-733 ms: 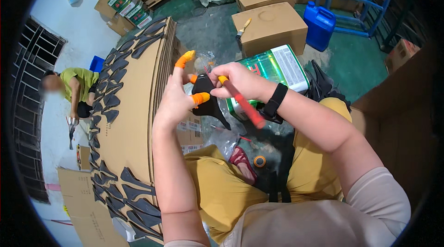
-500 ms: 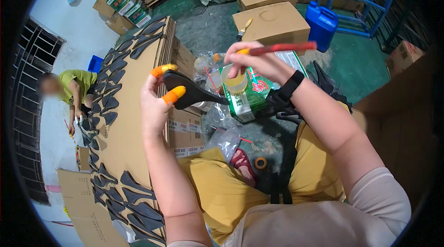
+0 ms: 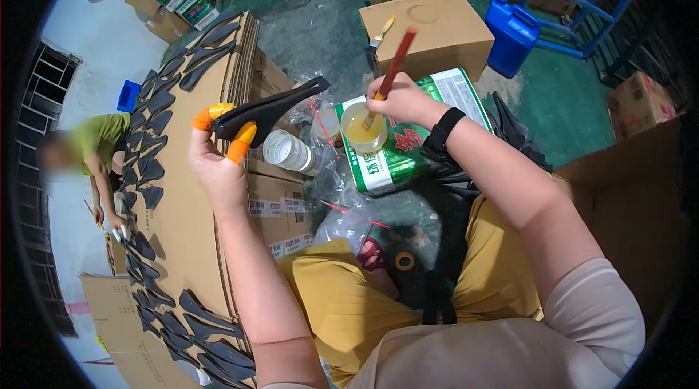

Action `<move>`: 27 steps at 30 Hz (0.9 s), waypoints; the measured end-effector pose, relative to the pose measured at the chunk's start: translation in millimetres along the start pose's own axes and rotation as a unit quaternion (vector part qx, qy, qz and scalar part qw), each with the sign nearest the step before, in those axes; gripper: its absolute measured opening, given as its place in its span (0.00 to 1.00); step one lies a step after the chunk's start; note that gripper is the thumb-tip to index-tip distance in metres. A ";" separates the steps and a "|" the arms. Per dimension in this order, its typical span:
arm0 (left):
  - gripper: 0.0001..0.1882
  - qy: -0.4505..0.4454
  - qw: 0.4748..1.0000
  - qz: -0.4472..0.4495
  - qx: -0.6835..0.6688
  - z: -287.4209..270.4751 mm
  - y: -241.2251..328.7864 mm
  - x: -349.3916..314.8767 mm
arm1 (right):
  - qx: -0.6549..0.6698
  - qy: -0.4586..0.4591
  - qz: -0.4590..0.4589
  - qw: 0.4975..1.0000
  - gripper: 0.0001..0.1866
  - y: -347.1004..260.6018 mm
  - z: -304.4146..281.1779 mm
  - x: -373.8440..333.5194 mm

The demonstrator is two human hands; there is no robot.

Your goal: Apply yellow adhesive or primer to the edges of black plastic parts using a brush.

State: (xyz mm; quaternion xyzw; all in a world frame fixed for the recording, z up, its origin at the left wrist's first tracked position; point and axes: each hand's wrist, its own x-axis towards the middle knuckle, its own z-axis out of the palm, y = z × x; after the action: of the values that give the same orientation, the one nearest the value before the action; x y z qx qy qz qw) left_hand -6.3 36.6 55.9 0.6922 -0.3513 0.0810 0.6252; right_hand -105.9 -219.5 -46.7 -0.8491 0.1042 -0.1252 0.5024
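Note:
My left hand (image 3: 220, 163), with orange covers on thumb and forefinger, pinches a black tapering piece (image 3: 262, 112) by its broad end. The narrow end points up and to the right. My right hand (image 3: 400, 104) grips a red-handled brush (image 3: 397, 61), held upright. Its bristles are down in a clear plastic cup (image 3: 354, 143) of yellowish liquid. The cup stands on a green and white tin (image 3: 393, 163) in front of me. Many similar black pieces (image 3: 151, 163) lie in rows along the cardboard stack at my left.
White stacked tubs (image 3: 287, 152) stand beside the cardboard stack (image 3: 193, 243). Beyond the tin are cardboard boxes (image 3: 437, 25) with brushes on top and a blue jerrycan (image 3: 510, 36). A co-worker (image 3: 102, 152) bends over the stack's far left side. A tape roll (image 3: 405, 262) lies by my foot.
My right hand has turned the brush from level to upright, lowering its bristles into the cup. My left hand has shifted left, and the black piece now tilts upward.

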 end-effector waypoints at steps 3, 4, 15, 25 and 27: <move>0.20 -0.006 1.000 -0.008 0.017 8.0 -11.3 -0.1 | -0.058 0.009 -0.067 0.996 0.08 2.5 3.0 6.8; 0.21 -0.011 1.000 -0.006 0.025 10.3 -15.1 0.1 | -0.032 0.015 -0.077 0.996 0.08 2.5 1.9 7.7; 0.19 -0.072 0.989 0.011 0.131 28.6 -31.7 3.1 | 0.093 0.109 0.020 0.989 0.10 -1.7 -36.1 11.7; 0.18 -0.098 0.958 0.112 0.244 68.8 -17.7 8.2 | 0.406 0.101 -0.075 0.905 0.10 -52.1 -88.9 -13.4; 0.18 -0.106 0.955 0.130 0.245 75.6 -16.1 9.2 | 0.415 0.086 -0.109 0.899 0.11 -57.5 -88.9 -15.7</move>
State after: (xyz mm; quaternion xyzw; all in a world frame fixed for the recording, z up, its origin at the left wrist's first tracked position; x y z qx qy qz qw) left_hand -14.7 -37.1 32.4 0.7767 -0.4723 0.1713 0.3798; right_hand -146.0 -261.2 43.3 -0.5556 -0.0072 -0.2835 0.7816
